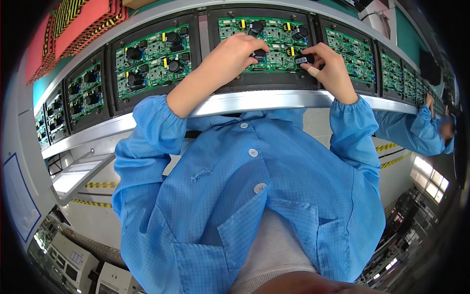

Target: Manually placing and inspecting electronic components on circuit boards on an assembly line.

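A black carrier tray (230, 86) in front of me holds green circuit boards (277, 62). My left hand (240, 51) is closed with fingers and thumb round a black cylindrical capacitor (259, 54) at the near left board, partly hidden by the fingers. At the near right, my right hand (330, 66) pinches another black capacitor (303, 60), tilted so its end faces me. Whether either capacitor is seated in its board, I cannot tell. Two more black capacitors, a left one (255, 28) and a right one (298, 33), stand on the far boards beside small yellow parts.
Trays to the left carry boards with black capacitors (133, 53); the right tray's boards (350, 46) show none. A silver rail (264, 102) edges the line nearest me. Red foam sheets with striped edges (81, 29) are stacked far left. Another person in a blue sleeve (416, 128) works at right.
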Tool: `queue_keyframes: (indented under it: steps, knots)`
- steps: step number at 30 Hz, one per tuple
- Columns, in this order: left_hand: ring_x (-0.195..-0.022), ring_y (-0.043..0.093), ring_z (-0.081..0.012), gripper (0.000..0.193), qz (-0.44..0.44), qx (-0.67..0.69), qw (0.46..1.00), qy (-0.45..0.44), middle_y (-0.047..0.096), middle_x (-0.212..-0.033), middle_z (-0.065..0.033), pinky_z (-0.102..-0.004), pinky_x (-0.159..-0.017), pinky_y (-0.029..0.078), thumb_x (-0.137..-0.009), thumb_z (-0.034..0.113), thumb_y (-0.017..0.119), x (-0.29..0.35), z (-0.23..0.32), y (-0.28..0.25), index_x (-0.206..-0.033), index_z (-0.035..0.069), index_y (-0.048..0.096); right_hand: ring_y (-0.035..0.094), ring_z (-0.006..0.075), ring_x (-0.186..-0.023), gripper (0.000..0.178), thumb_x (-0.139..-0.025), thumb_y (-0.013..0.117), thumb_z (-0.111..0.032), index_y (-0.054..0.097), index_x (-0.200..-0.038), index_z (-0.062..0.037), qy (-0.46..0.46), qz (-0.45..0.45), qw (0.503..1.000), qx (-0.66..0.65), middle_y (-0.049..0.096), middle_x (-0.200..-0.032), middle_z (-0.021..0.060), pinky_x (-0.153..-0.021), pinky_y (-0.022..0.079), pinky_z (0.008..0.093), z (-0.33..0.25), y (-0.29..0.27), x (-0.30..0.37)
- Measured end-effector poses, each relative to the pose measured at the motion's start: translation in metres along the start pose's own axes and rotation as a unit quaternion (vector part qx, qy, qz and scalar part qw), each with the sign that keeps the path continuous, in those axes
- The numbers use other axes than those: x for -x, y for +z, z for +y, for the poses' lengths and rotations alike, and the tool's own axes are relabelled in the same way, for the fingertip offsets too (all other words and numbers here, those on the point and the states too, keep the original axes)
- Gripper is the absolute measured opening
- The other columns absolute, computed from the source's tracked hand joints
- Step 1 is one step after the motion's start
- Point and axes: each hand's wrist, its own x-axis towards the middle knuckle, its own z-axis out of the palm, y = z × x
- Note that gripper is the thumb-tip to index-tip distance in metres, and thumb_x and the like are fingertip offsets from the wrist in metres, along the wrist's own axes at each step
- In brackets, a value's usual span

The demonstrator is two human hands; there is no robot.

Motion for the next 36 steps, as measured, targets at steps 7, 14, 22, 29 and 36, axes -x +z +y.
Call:
queue_keyframes:
  steps: [7,14,22,29,36]
  knots:
    - [-0.102,0.065,-0.0321,0.035,-0.113,-0.053,0.991,0.036,0.07,-0.105,-0.0116,-0.043,-0.091,0.054,-0.078,0.002,0.074,-0.016,-0.004,-0.008,-0.113,0.009,0.07,0.058,0.0152,-0.068,0.034,-0.077,0.083,-0.001,0.068,-0.107,-0.0011,0.017,0.052,0.998,0.024,0.06,-0.086,0.0083,-0.064,0.05,0.0281,-0.009,0.017,-0.005]
    - [-0.097,0.068,-0.0322,0.02,-0.095,-0.152,0.982,0.056,0.071,-0.089,-0.0112,-0.0454,-0.084,0.056,-0.08,0.019,0.072,-0.011,0.004,-0.025,-0.099,0.014,0.074,0.062,0.0312,-0.076,0.026,-0.083,0.078,-0.009,0.068,-0.106,-0.0004,-0.02,0.082,0.987,0.136,0.062,-0.091,0.015,-0.069,0.05,0.0384,-0.016,0.027,-0.011]
    - [-0.091,0.068,-0.0252,0.021,0.117,-0.071,0.979,0.148,0.073,-0.092,0.0016,-0.0435,-0.073,0.054,-0.089,0.039,0.067,-0.014,-0.032,0.006,-0.102,0.025,0.077,0.062,0.0398,-0.094,0.03,-0.087,0.074,-0.007,0.066,-0.115,-0.0006,0.009,0.077,0.981,0.178,0.06,-0.103,0.0201,-0.083,0.05,0.0446,-0.031,0.028,0.008]
    - [-0.093,0.065,-0.023,0.016,0.156,-0.081,0.979,0.106,0.072,-0.093,0.005,-0.0434,-0.075,0.053,-0.09,0.031,0.064,-0.006,-0.048,0.004,-0.097,0.027,0.078,0.065,0.0343,-0.088,0.033,-0.082,0.079,-0.004,0.067,-0.112,0.0026,0.056,0.087,0.976,0.19,0.061,-0.099,0.0173,-0.075,0.052,0.0446,-0.041,0.043,-0.002]
    - [-0.092,0.064,-0.0236,0.015,0.151,-0.06,0.977,0.139,0.072,-0.093,0.0039,-0.0431,-0.077,0.051,-0.088,0.027,0.064,-0.013,-0.044,0.01,-0.094,0.025,0.078,0.065,0.0267,-0.08,0.034,-0.08,0.08,-0.002,0.069,-0.112,0.0016,0.071,0.093,0.981,0.158,0.061,-0.096,0.0143,-0.071,0.053,0.0411,0.016,0.032,-0.012]
